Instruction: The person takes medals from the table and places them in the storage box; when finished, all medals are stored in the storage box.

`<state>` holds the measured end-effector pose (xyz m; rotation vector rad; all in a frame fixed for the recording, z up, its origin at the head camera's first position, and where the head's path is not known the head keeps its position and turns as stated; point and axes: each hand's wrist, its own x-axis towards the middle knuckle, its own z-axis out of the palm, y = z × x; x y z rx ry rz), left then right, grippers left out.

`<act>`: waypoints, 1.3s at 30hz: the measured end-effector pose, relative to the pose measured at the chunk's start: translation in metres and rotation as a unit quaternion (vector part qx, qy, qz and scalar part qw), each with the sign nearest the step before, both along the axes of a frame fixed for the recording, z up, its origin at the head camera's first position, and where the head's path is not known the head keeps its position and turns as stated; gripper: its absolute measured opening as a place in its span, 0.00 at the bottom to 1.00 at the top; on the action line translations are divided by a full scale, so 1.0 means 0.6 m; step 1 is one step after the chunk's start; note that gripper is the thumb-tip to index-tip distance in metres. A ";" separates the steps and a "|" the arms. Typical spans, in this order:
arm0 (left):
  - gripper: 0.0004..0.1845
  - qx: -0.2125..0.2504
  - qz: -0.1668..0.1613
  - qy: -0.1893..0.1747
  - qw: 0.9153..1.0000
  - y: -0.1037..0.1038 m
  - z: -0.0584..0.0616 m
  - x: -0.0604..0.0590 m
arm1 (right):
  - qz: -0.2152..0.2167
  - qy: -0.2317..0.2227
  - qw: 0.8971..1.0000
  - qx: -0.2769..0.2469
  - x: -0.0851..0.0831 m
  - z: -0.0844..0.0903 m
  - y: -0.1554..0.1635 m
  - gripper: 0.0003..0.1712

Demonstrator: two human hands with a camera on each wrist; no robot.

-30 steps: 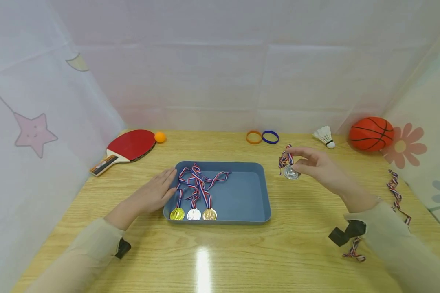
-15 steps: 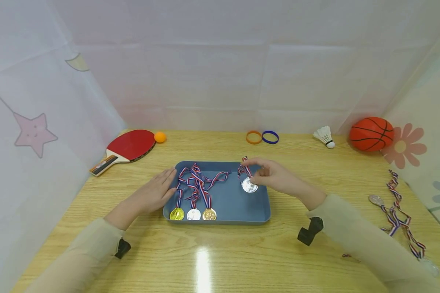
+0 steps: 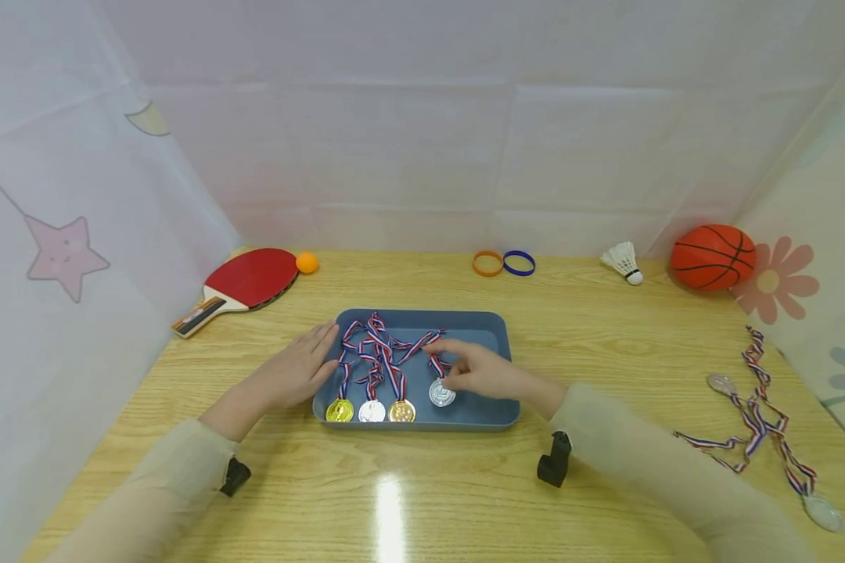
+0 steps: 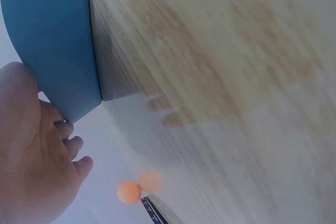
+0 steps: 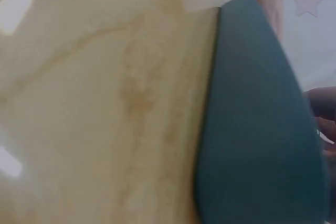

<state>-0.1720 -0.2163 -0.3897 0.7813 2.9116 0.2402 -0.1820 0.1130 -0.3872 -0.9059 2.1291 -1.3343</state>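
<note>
A blue tray (image 3: 479,414) stands mid-table with a yellow-gold medal (image 3: 340,410), a silver medal (image 3: 372,411) and a bronze-gold medal (image 3: 402,411) in a row along its front left, their striped ribbons spread behind them. My right hand (image 3: 489,371) is over the tray and pinches another silver medal (image 3: 442,392) to the right of that row, its ribbon bunched under the fingers. My left hand (image 3: 292,369) rests with straight fingers against the tray's left side. In the left wrist view this hand (image 4: 37,156) touches the tray's wall (image 4: 58,40).
Two more medals with ribbons (image 3: 756,422) lie at the right. Along the back are a table tennis bat (image 3: 253,277), an orange ball (image 3: 307,263), an orange wristband (image 3: 488,274), a blue wristband (image 3: 519,273), a shuttlecock (image 3: 623,262) and a small basketball (image 3: 713,258).
My right hand has carried the silver medal leftward from beside the tray to inside it, and lower toward its front. My left hand has stayed at the tray's left side.
</note>
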 end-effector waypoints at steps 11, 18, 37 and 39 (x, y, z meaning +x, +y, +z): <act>0.34 0.001 -0.002 0.004 1.000 0.000 -0.002 -0.001 | 0.016 0.060 0.997 0.051 0.018 -0.028 -0.026 0.30; 0.34 0.001 -0.002 0.000 1.000 0.001 0.001 0.001 | 0.030 0.135 0.986 0.098 0.025 -0.026 -0.037 0.29; 0.33 0.006 -0.008 0.009 1.000 0.001 0.004 0.002 | 0.018 0.159 0.978 0.134 0.022 -0.026 -0.049 0.28; 0.32 0.008 -0.011 0.013 1.000 0.001 0.004 0.002 | 0.017 0.164 0.977 0.136 0.023 -0.024 -0.051 0.28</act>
